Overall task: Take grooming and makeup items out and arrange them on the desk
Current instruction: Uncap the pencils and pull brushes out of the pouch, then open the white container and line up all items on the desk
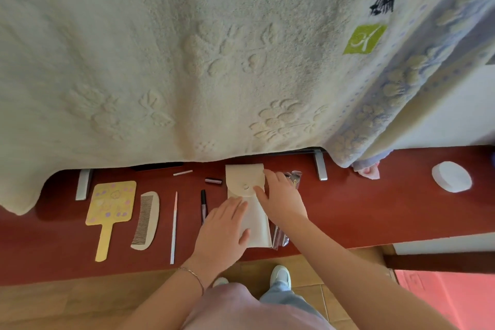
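From the head view, a cream snap-flap pouch [245, 182] lies on the red worktop [361, 209], with the left hand [223, 233] resting flat on its lower half, fingers straight and holding nothing. The right hand [281, 195] touches the pouch's right edge beside the snap with relaxed fingers, gripping nothing. Left of the pouch lie a dark eyeliner pen [203, 205], a thin pink pencil [174, 228], a comb [146, 220] and a yellow hand mirror [109, 211], side by side.

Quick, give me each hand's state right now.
Left hand: open, fingers flat on the cream fabric snap pouch.
Right hand: open, fingers touching the pouch's flap.
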The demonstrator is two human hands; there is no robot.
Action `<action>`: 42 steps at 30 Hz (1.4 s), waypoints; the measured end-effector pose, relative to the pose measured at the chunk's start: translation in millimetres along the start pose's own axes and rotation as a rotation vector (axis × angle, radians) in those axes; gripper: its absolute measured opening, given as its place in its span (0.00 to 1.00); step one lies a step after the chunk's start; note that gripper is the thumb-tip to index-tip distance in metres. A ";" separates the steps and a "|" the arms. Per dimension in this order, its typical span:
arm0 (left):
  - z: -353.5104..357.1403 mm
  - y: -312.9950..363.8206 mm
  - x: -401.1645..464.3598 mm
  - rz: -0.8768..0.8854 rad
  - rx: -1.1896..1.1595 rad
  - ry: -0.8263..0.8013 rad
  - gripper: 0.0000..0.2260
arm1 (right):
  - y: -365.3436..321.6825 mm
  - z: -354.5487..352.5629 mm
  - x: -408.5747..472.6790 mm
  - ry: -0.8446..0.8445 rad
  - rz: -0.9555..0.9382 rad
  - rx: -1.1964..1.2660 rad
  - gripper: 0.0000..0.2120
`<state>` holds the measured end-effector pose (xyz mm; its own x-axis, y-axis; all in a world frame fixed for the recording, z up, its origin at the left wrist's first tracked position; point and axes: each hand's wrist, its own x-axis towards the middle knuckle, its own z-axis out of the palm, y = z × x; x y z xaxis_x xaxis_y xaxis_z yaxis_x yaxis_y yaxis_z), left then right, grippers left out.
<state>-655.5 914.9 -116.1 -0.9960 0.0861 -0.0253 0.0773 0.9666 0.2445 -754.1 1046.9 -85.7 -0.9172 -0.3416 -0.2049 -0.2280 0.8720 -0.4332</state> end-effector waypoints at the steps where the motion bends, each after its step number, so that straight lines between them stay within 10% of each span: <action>1: -6.3 -0.6 2.4 0.014 0.016 0.018 0.27 | 4.1 -4.2 -9.2 0.020 -0.063 -0.040 0.23; 22: 11.5 192.7 92.3 0.642 -0.023 -0.096 0.24 | 197.0 -76.1 -200.7 0.222 0.589 -0.061 0.24; 42: 58.9 334.6 177.4 0.453 0.138 -0.122 0.23 | 378.2 -144.9 -177.5 0.300 0.390 -0.276 0.26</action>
<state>-803.6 1267.8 -95.9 -0.8489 0.5249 -0.0617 0.5149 0.8478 0.1271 -724.8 1488.1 -86.0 -0.9942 0.1043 -0.0280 0.1070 0.9869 -0.1211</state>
